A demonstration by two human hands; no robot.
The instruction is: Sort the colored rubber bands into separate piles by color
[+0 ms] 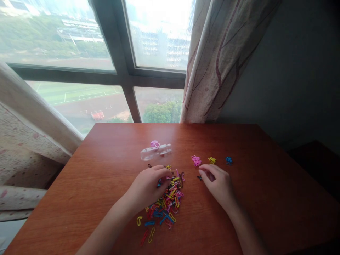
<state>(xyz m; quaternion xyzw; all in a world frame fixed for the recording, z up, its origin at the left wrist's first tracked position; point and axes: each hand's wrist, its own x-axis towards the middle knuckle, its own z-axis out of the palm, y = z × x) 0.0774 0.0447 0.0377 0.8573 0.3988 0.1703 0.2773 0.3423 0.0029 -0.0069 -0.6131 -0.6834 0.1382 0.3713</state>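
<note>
A loose pile of small coloured rubber bands [172,198] lies on the wooden table, in yellow, pink, blue, red and black. My left hand [150,184] is over the upper left of this pile, thumb and forefinger curled close together among the bands; what they pinch, if anything, I cannot make out. To the right, my right hand [219,182] has its thumb and fingertips drawn together just below a small pink cluster of bands [196,160]. A black band [199,177] lies beside the right thumb. Anything between those fingertips is too small to tell.
Farther right sit a small yellow cluster [211,160] and a blue cluster [228,160]. Behind the pile, a clear plastic bottle [152,153] lies on its side, with a pink looped item [155,144] by it. The table [255,148] meets a window and curtains.
</note>
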